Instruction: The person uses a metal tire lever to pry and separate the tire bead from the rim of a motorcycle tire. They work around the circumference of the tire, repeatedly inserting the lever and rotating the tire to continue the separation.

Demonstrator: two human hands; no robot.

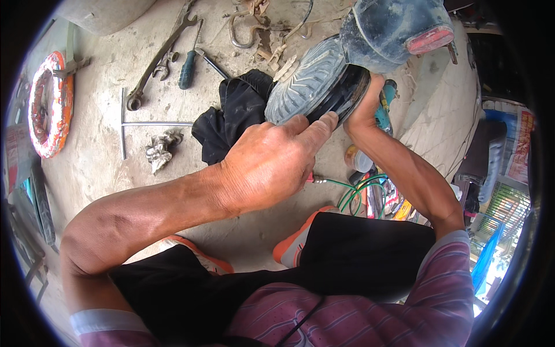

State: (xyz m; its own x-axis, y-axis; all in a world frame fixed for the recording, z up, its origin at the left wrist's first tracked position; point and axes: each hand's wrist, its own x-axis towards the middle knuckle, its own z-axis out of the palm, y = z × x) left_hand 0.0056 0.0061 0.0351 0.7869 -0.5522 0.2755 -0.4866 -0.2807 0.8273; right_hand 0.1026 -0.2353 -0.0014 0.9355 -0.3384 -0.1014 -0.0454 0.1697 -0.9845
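A dusty blue-grey machine (315,75) with a finned round housing and a black rim is tilted in front of me. My left hand (277,153) reaches across to it, fingers pressed on the black rim and the others curled. My right hand (365,107) grips the machine from its right side, its fingers hidden behind the housing. Beside the housing a black cloth (228,118) lies crumpled on the floor. A small red fitting with a green hose (352,191) shows just below my left hand; whether the hand touches it I cannot tell.
On the concrete floor at left lie a large wrench (159,58), a teal-handled screwdriver (187,69), a T-shaped bar (123,124) and a crumpled greyish piece (162,150). An orange-white ring (51,104) lies far left. A metal hook (243,37) is at the back; a small tub (359,161) is right.
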